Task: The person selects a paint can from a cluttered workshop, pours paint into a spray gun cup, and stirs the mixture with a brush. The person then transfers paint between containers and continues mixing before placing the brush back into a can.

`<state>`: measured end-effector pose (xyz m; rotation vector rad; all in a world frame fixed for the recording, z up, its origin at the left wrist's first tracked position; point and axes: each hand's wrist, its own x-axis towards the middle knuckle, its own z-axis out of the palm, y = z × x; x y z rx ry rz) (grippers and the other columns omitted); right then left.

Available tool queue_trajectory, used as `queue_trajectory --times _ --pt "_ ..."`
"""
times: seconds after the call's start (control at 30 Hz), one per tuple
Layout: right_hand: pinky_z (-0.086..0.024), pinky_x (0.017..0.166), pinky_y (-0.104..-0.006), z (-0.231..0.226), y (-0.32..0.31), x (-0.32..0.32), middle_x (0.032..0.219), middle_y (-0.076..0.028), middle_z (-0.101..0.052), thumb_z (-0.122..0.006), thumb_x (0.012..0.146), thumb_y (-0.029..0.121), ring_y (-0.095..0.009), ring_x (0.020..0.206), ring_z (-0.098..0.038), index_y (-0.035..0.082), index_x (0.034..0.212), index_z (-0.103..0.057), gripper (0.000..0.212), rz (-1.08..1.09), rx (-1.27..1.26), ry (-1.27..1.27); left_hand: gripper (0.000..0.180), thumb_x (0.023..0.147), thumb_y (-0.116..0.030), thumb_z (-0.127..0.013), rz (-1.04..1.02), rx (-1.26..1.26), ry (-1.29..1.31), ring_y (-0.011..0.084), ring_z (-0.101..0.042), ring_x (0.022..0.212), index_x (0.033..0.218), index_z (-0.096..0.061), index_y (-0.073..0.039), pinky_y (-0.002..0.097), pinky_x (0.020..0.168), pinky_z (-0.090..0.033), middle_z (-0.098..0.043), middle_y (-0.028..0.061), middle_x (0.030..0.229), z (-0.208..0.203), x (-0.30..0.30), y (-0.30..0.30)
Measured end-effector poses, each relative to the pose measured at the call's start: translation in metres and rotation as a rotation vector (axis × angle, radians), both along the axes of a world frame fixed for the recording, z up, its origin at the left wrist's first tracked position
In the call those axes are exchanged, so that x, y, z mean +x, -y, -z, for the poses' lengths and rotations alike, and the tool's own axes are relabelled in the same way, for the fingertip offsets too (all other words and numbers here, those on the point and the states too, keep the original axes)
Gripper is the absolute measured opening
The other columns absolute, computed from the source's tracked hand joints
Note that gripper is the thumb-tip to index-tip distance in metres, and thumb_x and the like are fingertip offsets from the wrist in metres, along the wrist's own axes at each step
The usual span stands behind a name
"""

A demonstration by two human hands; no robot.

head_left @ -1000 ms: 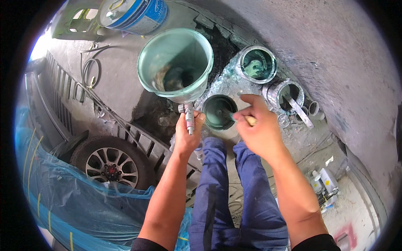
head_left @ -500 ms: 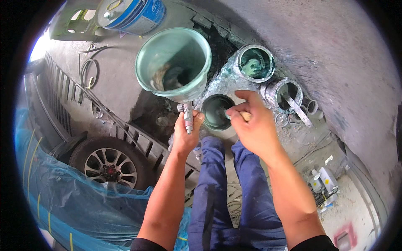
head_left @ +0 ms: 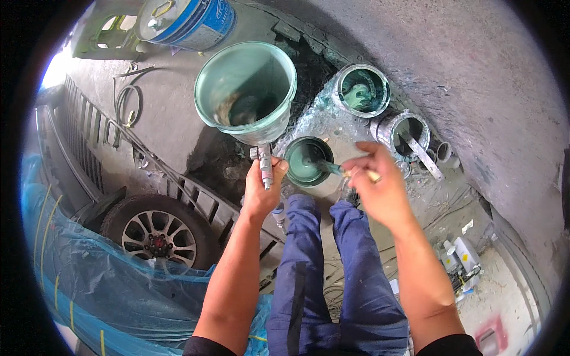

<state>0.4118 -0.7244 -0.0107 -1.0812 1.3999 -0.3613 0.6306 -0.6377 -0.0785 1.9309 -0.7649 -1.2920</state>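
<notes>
My left hand (head_left: 261, 187) is closed round the metal fitting (head_left: 265, 168) under a wide, green-stained translucent hopper (head_left: 246, 89), which looks like part of a hopper spray gun. Its inside walls are coated and the bottom lies in shadow. Between thumb and fingers, my right hand (head_left: 380, 187) grips a paintbrush (head_left: 335, 169) with a pale wooden handle. The bristle end reaches over the near rim into a round dark pot (head_left: 304, 181) of green paint, just right of my left hand; the bristle tips are hard to make out there.
Two paint-crusted cans stand at the right, one with green paint (head_left: 363, 90), the other (head_left: 409, 135) with a flat stick (head_left: 424, 155) leaning out. A rough wall (head_left: 475, 77) rises beyond. To the left are a grating (head_left: 208, 204), a wheel (head_left: 157, 231), blue plastic sheeting (head_left: 119, 296) and a large blue-white bucket (head_left: 196, 24).
My right hand has moved right and slightly toward me, tilting the brush so more of it shows across the pot's rim. My left hand and the hopper have barely shifted.
</notes>
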Motion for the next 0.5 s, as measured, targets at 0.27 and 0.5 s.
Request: queue_trajectory --times 0.27,0.5 --pt "-0.053 0.073 -0.0296 -0.013 -0.007 0.015 0.095 -0.011 -0.069 -0.062 0.081 0.003 -0.017 0.081 -0.066 0.0 0.123 -0.049 0.044 -0.356 -0.351 0.014 0.015 0.092 -0.017 -0.067 0.044 -0.037 -0.114 0.0081 -0.049 0.071 0.092 -0.058 -0.005 0.0262 0.065 -0.041 -0.055 -0.0018 0.078 0.004 0.0 0.004" --pt "-0.055 0.078 -0.0405 -0.018 0.016 0.019 0.101 -0.014 -0.07 -0.062 0.078 0.006 -0.034 0.088 -0.068 0.006 0.118 -0.053 0.041 -0.243 -0.246 -0.002 0.018 0.09 -0.017 -0.069 0.101 0.102 -0.176 0.0079 -0.048 0.074 0.094 -0.057 -0.005 0.0253 0.068 -0.042 -0.054 -0.0028 0.081 -0.005 0.001 0.014"
